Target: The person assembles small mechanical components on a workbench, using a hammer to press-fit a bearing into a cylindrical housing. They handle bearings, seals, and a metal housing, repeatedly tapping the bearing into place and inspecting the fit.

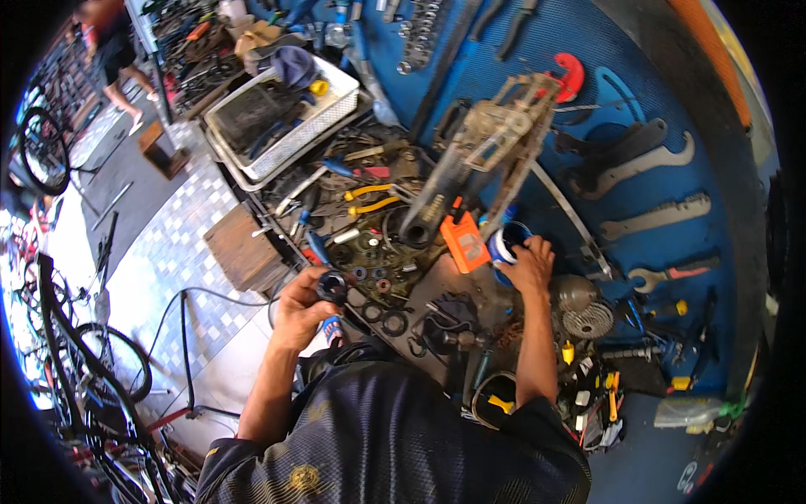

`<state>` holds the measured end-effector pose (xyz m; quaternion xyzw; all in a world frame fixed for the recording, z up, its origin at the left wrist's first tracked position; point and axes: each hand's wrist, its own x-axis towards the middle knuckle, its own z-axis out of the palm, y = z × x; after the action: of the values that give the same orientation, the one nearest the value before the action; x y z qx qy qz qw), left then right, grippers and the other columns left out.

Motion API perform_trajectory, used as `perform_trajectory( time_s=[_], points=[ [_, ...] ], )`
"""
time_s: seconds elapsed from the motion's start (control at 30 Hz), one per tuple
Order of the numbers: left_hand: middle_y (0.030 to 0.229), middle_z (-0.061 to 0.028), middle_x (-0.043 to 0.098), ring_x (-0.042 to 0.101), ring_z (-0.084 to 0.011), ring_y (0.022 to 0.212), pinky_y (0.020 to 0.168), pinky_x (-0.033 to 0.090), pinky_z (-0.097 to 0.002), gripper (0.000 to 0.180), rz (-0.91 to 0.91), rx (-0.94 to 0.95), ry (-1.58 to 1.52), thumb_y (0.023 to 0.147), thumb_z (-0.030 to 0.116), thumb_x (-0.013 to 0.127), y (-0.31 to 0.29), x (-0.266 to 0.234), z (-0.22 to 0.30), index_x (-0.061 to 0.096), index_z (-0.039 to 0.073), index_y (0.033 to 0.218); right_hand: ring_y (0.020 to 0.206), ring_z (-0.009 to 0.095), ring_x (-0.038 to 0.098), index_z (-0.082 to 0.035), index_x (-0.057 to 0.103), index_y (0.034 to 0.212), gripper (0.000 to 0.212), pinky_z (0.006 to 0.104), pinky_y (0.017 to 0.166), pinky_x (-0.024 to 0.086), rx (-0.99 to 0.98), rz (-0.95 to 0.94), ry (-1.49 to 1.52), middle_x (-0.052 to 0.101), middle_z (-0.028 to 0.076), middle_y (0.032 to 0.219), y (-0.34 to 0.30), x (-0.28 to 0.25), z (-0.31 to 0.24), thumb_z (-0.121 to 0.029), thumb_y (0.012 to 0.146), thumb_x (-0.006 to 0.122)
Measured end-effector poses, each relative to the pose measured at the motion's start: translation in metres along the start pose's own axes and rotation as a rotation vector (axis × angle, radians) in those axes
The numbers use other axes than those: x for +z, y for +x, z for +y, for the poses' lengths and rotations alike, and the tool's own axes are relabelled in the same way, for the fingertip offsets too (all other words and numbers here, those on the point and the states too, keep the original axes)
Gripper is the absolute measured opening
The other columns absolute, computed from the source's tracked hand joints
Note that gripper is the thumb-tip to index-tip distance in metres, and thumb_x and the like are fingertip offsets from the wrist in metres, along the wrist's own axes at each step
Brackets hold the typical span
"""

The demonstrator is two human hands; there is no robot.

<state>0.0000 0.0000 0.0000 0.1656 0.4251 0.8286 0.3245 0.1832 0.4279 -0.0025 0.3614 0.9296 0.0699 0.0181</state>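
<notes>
The head view takes in, nearest, the person's dark shirt, with both forearms reaching forward. The left hand pinches a black ring between bent fingers and thumb, holding it up just off the bench's near-left edge. The right hand is at a blue-and-white tub, its fingers curled by the rim and partly over the open mouth; whether they grip the tub or something in it, I cannot tell. The tub's inside looks dark, and its contents cannot be made out. Just left of it is an orange piece. Loose rings lie on the bench between the hands, and yellow-handled pliers lie farther back among scattered tools. Beyond these sits a white basket with slotted walls; in it are a dark, flat-looking thing, a bluish cloth and a small yellow item. Farther off, a wooden box stands on the floor near another person.
</notes>
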Motion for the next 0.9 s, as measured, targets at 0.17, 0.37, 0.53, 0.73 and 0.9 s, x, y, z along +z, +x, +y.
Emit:
perform_trajectory(
  time_s=[0.17,0.37,0.53,0.73,0.9],
  points=[
    [0.119,-0.0154,0.077,0.072,-0.0206,0.107,0.087,0.057,-0.0319,0.069,-0.021,0.037,0.099,0.081,0.039,0.095,-0.005,0.0,-0.003,0.066,0.001,0.13,0.131,0.029,0.047,-0.014,0.085,0.11,0.045,0.0449,0.111,0.039,0.018,-0.182,-0.097,0.06,0.004,0.135,0.009,-0.006,0.002,-0.049,0.082,0.09],
    [0.122,-0.0118,0.077,0.071,-0.0192,0.114,0.105,0.052,-0.0339,0.062,-0.131,-0.011,0.028,0.094,0.033,0.084,-0.006,-0.004,0.005,0.061,-0.003,0.139,0.13,0.029,0.048,-0.013,0.086,0.108,0.045,0.0441,0.111,0.039,0.008,-0.186,-0.075,0.062,0.005,0.131,0.013,0.002,0.003,-0.049,0.081,0.091],
    [0.119,-0.013,0.077,0.072,-0.0205,0.113,0.104,0.053,-0.0351,0.061,-0.121,-0.034,0.007,0.095,0.032,0.084,-0.006,-0.002,0.005,0.062,-0.004,0.138,0.126,0.031,0.05,-0.01,0.078,0.109,0.053,0.0456,0.107,0.042,-0.013,-0.048,-0.015,0.061,0.008,0.124,0.008,0.0,0.001,-0.045,0.074,0.096],
    [0.113,-0.0075,0.077,0.072,-0.013,0.104,0.092,0.055,-0.0271,0.042,0.005,-0.115,0.101,0.101,0.021,0.079,-0.008,0.002,0.007,0.064,-0.004,0.131,0.114,0.035,0.057,-0.008,0.066,0.103,0.045,0.0495,0.096,0.047,-0.227,0.125,0.093,0.06,0.012,0.114,-0.038,-0.055,-0.044,-0.027,0.073,0.094],
    [0.101,-0.0041,0.077,0.071,-0.0087,0.094,0.08,0.053,-0.0232,0.025,-0.006,-0.241,0.209,0.102,0.016,0.076,-0.003,0.006,0.011,0.069,-0.004,0.116,0.102,0.03,0.061,-0.026,0.071,0.136,0.052,0.0428,0.091,0.054,-0.771,-0.037,0.752,0.056,0.008,0.112,-0.087,-0.109,-0.124,-0.015,0.086,0.08]
  ],
)
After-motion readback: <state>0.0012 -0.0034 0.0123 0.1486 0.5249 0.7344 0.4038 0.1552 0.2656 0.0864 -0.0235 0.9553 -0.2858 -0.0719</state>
